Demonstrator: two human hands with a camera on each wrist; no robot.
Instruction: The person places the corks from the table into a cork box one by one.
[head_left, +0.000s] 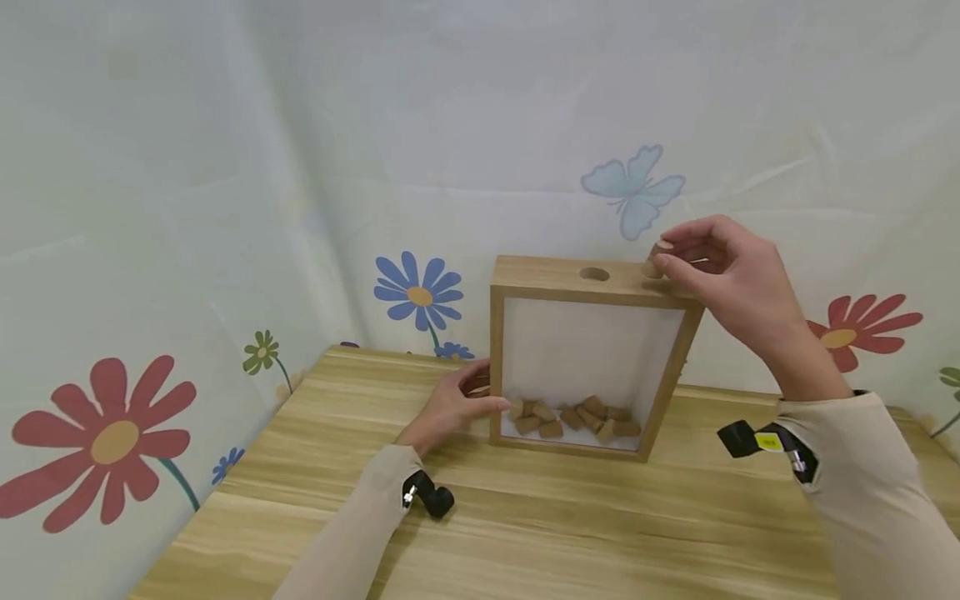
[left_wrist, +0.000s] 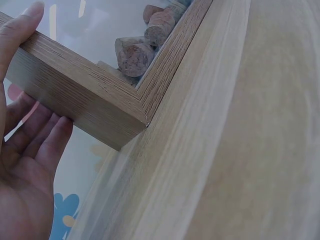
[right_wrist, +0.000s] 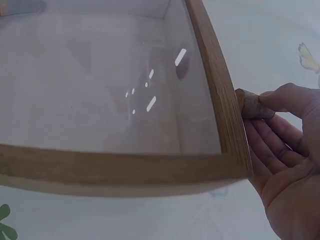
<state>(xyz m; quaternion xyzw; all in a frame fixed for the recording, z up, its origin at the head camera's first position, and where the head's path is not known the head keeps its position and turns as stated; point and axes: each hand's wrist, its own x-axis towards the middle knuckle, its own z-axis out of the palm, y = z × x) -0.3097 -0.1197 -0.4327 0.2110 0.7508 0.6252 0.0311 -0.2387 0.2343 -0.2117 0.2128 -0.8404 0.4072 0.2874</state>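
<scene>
A wooden shadow box point(head_left: 588, 292) with a clear front stands upright on the table. Several corks point(head_left: 550, 428) lie along its bottom, some also seen close up in the left wrist view as corks point(left_wrist: 136, 57). My left hand point(head_left: 453, 404) grips the box's left side, thumb at the front edge and fingers toward the back. Over the right part of the box's top, my right hand point(head_left: 731, 267) pinches a cork point(right_wrist: 255, 104) between thumb and fingers, its end right at the top surface. A round hole point(head_left: 595, 273) shows in the middle of that top.
The wood-grain table point(head_left: 570, 517) spreads in front of the box. Behind it hangs a pale cloth point(head_left: 465, 150) printed with flowers and a blue butterfly point(head_left: 636, 190). Black straps with small cameras sit on both sleeved wrists.
</scene>
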